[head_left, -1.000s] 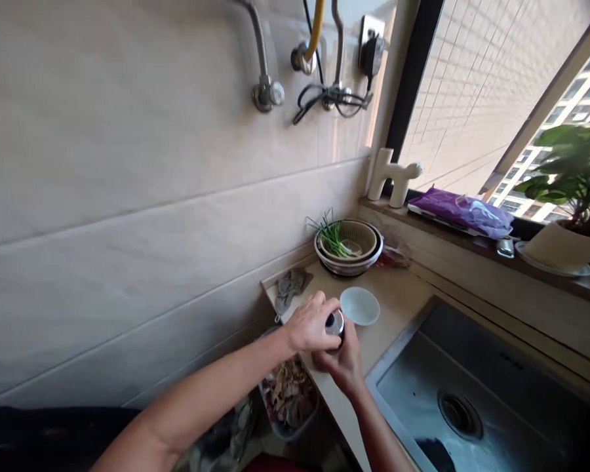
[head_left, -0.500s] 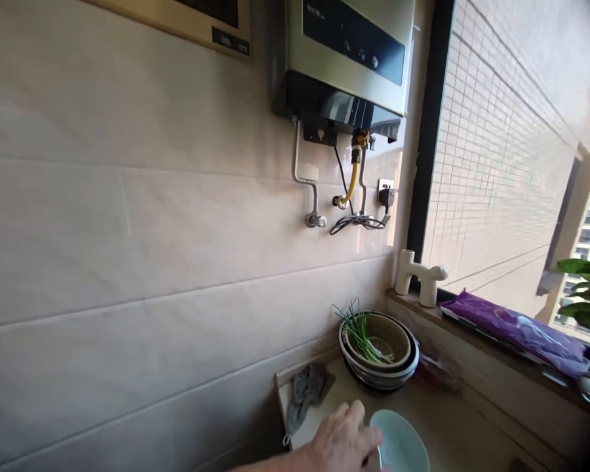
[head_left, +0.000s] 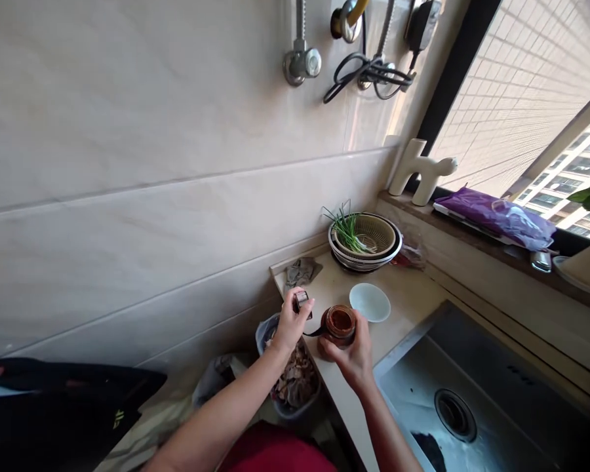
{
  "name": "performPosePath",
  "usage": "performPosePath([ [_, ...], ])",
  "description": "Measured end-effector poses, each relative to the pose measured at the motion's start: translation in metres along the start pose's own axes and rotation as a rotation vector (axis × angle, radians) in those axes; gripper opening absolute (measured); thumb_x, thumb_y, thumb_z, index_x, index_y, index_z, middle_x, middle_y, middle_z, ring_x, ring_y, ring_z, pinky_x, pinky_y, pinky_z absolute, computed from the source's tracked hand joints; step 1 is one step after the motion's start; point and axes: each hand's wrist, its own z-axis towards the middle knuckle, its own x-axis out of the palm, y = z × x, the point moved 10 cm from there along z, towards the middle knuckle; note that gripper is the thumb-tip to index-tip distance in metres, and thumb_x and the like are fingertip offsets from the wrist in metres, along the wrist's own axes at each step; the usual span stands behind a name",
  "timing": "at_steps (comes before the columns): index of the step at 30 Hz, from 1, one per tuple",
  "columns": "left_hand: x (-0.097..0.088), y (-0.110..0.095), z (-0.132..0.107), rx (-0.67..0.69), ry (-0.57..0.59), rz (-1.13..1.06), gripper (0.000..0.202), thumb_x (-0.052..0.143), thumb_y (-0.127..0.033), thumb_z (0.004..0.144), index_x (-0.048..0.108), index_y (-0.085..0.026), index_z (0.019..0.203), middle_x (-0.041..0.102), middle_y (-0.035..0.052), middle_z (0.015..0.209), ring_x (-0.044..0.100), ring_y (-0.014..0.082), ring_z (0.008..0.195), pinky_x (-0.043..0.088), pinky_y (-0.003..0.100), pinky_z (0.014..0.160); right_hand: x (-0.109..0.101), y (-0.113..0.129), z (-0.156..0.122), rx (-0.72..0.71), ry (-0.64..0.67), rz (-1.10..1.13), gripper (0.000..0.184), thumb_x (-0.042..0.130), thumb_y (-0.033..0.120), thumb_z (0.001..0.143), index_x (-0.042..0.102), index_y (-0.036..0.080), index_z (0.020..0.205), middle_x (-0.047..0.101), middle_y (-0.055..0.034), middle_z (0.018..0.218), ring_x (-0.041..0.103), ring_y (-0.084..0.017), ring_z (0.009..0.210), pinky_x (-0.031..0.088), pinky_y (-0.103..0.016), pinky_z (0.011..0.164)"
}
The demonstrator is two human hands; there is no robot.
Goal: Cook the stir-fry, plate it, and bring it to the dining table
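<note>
My left hand (head_left: 291,326) is closed around a small dark jar lid (head_left: 303,303), held on edge between thumb and fingers. My right hand (head_left: 358,354) grips an uncapped glass jar (head_left: 341,322) with dark red-brown sauce inside, its mouth facing up toward me. Between the two hands a thin dark strip (head_left: 314,332) sticks out from the jar's left side; I cannot make out what it is. Just behind the jar, a pale blue-white bowl (head_left: 370,301) rests on the counter (head_left: 351,396), apart from both hands.
Spring onions (head_left: 347,231) lie in a colander (head_left: 381,236) nested in basins at the back corner. A grey cloth (head_left: 302,270) lies by the counter edge. Below stands a bin (head_left: 297,387) of scraps. The steel sink (head_left: 423,367) is at right, a purple package (head_left: 491,210) on the sill.
The view has dipped toward the counter and sink. Earlier one blurred hand was beside the bowl; now both hands show, one with the lid, the other with the open jar.
</note>
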Motion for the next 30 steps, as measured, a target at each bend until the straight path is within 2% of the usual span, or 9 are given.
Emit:
performPosePath([
  [3, 0.006, 0.03, -0.002, -0.154, 0.052, -0.139, 0.042, 0.065, -0.048, 0.074, 0.048, -0.023, 0.103, 0.059, -0.001, 0.081, 0.063, 0.0146, 0.068, 0.053, 0.028, 0.063, 0.001, 0.001, -0.002, 0.002, 0.007, 0.0, 0.061, 0.074, 0.03, 0.064, 0.045, 0.021, 0.117, 0.053, -0.0077, 0.108, 0.052, -0.026, 0.102, 0.045, -0.044, 0.089],
  [6, 0.009, 0.022, -0.004, -0.109, 0.109, -0.289, 0.041, 0.065, -0.042, 0.077, 0.045, -0.025, 0.109, 0.062, 0.0012, 0.094, 0.065, 0.015, 0.08, 0.054, 0.029, 0.071, 0.0, 0.001, -0.001, 0.0, -0.002, -0.021, 0.062, 0.074, 0.031, 0.063, 0.045, 0.021, 0.117, 0.053, -0.0075, 0.108, 0.052, -0.026, 0.101, 0.045, -0.045, 0.089],
  [10, 0.011, -0.017, -0.004, 0.076, 0.208, -0.414, 0.048, 0.067, -0.039, 0.072, 0.045, -0.026, 0.112, 0.057, 0.0044, 0.107, 0.062, 0.0209, 0.096, 0.054, 0.037, 0.079, 0.0, 0.003, -0.001, 0.003, -0.005, -0.048, 0.062, 0.073, 0.033, 0.065, 0.045, 0.02, 0.118, 0.053, -0.0078, 0.109, 0.053, -0.026, 0.101, 0.045, -0.044, 0.089],
  [15, 0.019, -0.08, -0.02, 0.372, 0.357, -0.377, 0.049, 0.068, -0.041, 0.067, 0.047, -0.025, 0.108, 0.055, 0.0068, 0.106, 0.059, 0.0226, 0.094, 0.052, 0.04, 0.08, -0.001, 0.001, -0.002, 0.033, -0.011, -0.042, 0.066, 0.075, 0.035, 0.064, 0.043, 0.02, 0.121, 0.054, -0.0092, 0.112, 0.053, -0.027, 0.104, 0.045, -0.046, 0.089],
  [19, 0.026, -0.103, -0.036, 0.451, 0.417, -0.335, 0.038, 0.064, -0.042, 0.074, 0.045, -0.031, 0.105, 0.055, 0.0058, 0.101, 0.061, 0.0245, 0.092, 0.052, 0.045, 0.081, -0.001, -0.009, -0.008, 0.093, -0.003, -0.045, 0.072, 0.077, 0.039, 0.063, 0.042, 0.023, 0.124, 0.056, -0.0101, 0.114, 0.056, -0.03, 0.101, 0.046, -0.051, 0.088],
  [22, 0.028, -0.101, -0.033, 0.452, 0.406, -0.441, 0.03, 0.06, -0.046, 0.078, 0.045, -0.035, 0.101, 0.057, 0.0031, 0.092, 0.064, 0.0227, 0.082, 0.055, 0.043, 0.075, -0.004, -0.017, -0.012, 0.151, -0.038, -0.074, 0.079, 0.078, 0.043, 0.06, 0.042, 0.023, 0.128, 0.055, -0.0117, 0.115, 0.056, -0.032, 0.099, 0.045, -0.054, 0.087],
  [24, 0.029, -0.095, -0.027, 0.453, 0.434, -0.537, 0.018, 0.052, -0.049, 0.083, 0.048, -0.034, 0.093, 0.056, 0.0008, 0.081, 0.065, 0.0193, 0.07, 0.056, 0.039, 0.067, -0.007, -0.019, -0.014, 0.175, -0.087, -0.103, 0.083, 0.079, 0.045, 0.057, 0.043, 0.023, 0.129, 0.053, -0.0125, 0.116, 0.055, -0.034, 0.099, 0.044, -0.054, 0.088],
  [26, 0.026, -0.084, -0.016, 0.42, 0.416, -0.57, 0.019, 0.043, -0.049, 0.088, 0.048, -0.031, 0.086, 0.056, 0.0003, 0.075, 0.064, 0.0174, 0.064, 0.057, 0.037, 0.065, -0.007, -0.016, -0.015, 0.177, -0.142, -0.133, 0.084, 0.08, 0.046, 0.057, 0.044, 0.023, 0.13, 0.052, -0.0124, 0.117, 0.053, -0.035, 0.102, 0.043, -0.055, 0.09],
  [30, 0.005, -0.051, 0.013, 0.244, 0.228, -0.458, 0.032, 0.061, -0.047, 0.079, 0.048, -0.031, 0.103, 0.059, 0.0048, 0.1, 0.064, 0.0236, 0.091, 0.055, 0.045, 0.083, 0.001, -0.004, -0.017, 0.155, -0.253, -0.19, 0.086, 0.08, 0.044, 0.058, 0.041, 0.024, 0.132, 0.05, -0.0117, 0.118, 0.051, -0.035, 0.106, 0.04, -0.058, 0.093],
])
